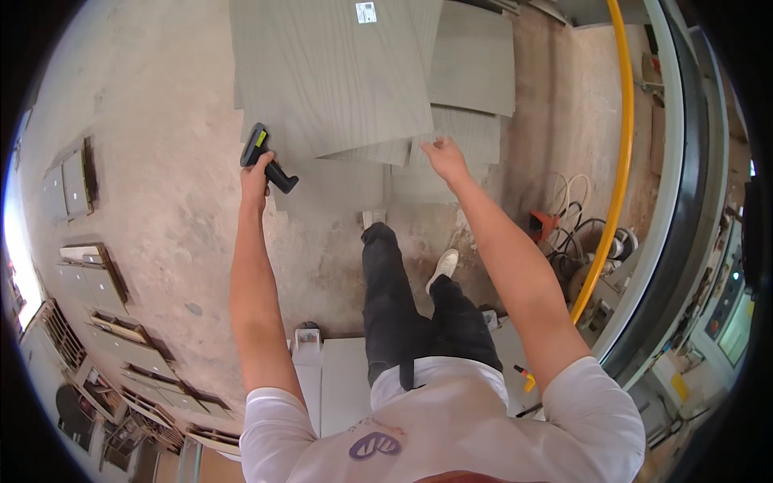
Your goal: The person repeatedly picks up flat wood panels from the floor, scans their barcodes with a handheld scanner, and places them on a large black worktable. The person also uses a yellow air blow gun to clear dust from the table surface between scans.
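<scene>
My left hand [256, 177] is closed around the grip of a black handheld barcode scanner [259, 146] with a yellow label. The scanner is beside the left edge of a stack of grey wood-grain panels. On top lies a large panel [338, 80], turned slightly against those below, with a small white label [366, 12] near its far edge. My right hand [445, 159] is at the near right corner of this panel, its fingers bent together. Whether they touch the corner or pinch anything is too small to tell. More panels [471, 60] show underneath on the right.
A yellow hose [622, 145] hangs along a metal machine frame [680, 161] on the right. Coiled cables [572, 201] and an orange-red pedal-like part [543, 224] lie on the floor there. Several low stacks of boards [133, 350] stand at the left.
</scene>
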The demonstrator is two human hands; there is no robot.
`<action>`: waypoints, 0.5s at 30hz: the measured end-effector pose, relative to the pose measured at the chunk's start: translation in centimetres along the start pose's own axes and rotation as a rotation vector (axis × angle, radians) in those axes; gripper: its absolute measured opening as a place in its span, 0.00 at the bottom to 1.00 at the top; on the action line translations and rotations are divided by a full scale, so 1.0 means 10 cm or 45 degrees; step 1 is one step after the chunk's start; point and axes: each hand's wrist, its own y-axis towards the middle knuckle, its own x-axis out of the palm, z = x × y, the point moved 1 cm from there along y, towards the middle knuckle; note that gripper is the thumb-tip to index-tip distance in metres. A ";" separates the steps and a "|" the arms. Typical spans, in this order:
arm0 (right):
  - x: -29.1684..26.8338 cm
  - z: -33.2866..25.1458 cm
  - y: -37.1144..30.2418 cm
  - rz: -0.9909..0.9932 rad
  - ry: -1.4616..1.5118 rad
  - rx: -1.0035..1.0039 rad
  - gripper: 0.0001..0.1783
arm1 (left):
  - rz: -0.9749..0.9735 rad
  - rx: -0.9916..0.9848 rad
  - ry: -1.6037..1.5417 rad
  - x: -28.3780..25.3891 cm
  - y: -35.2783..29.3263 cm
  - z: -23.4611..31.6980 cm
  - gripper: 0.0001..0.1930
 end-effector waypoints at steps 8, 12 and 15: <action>0.39 0.07 -0.70 -0.249 1.458 0.424 0.35 | -0.236 0.126 -0.360 0.72 -1.15 -0.30 0.06; 0.14 0.11 -1.17 -0.469 2.248 0.319 0.25 | -0.323 -0.011 -0.412 1.27 -2.49 -0.26 0.08; -0.36 0.14 -1.62 -0.303 1.856 0.075 0.20 | -0.551 -0.444 -0.398 1.18 -3.01 -0.22 0.12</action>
